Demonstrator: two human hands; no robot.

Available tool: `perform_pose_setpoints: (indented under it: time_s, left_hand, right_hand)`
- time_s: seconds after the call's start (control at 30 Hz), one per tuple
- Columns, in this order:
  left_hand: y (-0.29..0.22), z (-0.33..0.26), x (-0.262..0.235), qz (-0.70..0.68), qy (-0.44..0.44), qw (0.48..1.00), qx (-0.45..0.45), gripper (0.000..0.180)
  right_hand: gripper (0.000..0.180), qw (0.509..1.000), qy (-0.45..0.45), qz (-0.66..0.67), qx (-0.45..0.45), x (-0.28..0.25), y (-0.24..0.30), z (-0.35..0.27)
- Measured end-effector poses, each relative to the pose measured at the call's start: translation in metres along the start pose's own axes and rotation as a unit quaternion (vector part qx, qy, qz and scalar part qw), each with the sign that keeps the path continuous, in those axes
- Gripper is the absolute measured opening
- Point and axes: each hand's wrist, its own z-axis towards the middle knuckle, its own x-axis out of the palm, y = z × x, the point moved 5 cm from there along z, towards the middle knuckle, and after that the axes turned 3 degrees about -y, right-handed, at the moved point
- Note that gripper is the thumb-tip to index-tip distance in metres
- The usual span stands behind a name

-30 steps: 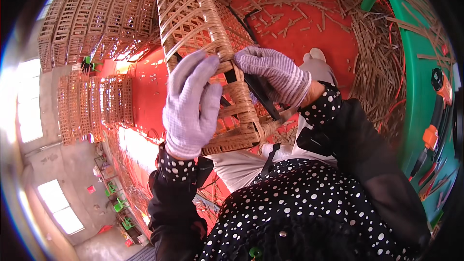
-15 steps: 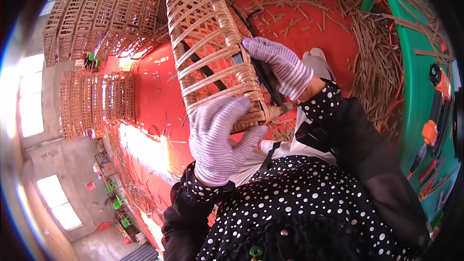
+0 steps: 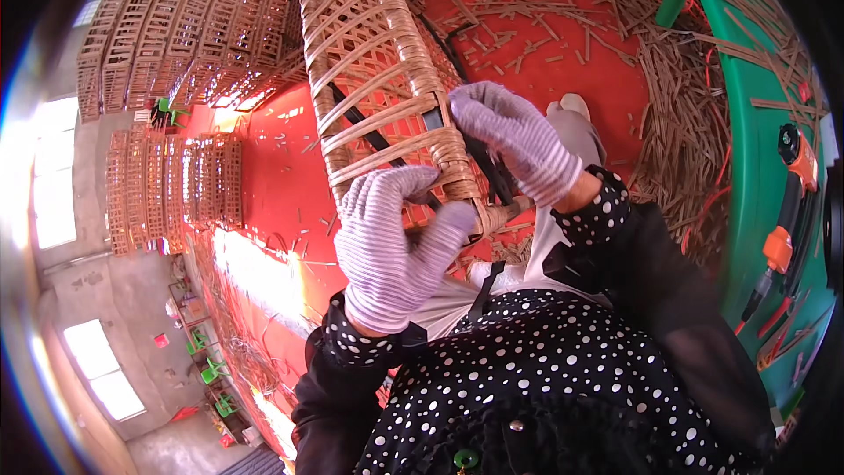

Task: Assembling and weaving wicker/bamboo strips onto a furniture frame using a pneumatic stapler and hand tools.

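A long brown wicker piece (image 3: 406, 70), woven from flat strips over a dark frame, stands before me with its near end between my hands. My left hand (image 3: 384, 242), in a purple-and-white striped glove, is wrapped round the near corner, its thumb along the end. My right hand (image 3: 519, 136), gloved alike, is closed with fingertips pressed together beside the strip-wrapped edge. Whatever lies in that pinch is hidden. A short bare length of dark frame (image 3: 432, 119) shows between wrappings next to the right fingertips.
Stacked wicker pieces (image 3: 167, 31) stand far left, with another stack (image 3: 174, 189) nearer. Loose strips (image 3: 681, 114) lie heaped on the red floor (image 3: 277, 158) at right. Beside me, a green table (image 3: 743, 176) carries an orange-and-black tool (image 3: 789, 202).
My right hand has shifted slightly right and down, its fingers more tightly bunched. My left hand has moved slightly left, its fingers curling further over the wicker corner.
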Motion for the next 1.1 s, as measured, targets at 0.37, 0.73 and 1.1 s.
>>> perform_pose_setpoints:
  time_s: [0.37,0.73,1.1]
  left_hand:
    - [0.021,0.016,0.0,-0.117,0.068,0.983,-0.121,0.009]
    - [0.025,0.015,0.0,-0.129,0.015,0.989,-0.064,0.017]
    - [0.011,0.033,0.003,-0.039,0.057,0.996,-0.064,0.011]
  right_hand:
    - [0.049,0.995,0.038,0.001,0.096,-0.007,-0.015,-0.032]
    - [0.027,0.947,-0.035,-0.282,-0.15,-0.001,0.011,-0.043]
    - [0.013,0.928,-0.009,-0.307,-0.209,-0.001,0.025,-0.038]
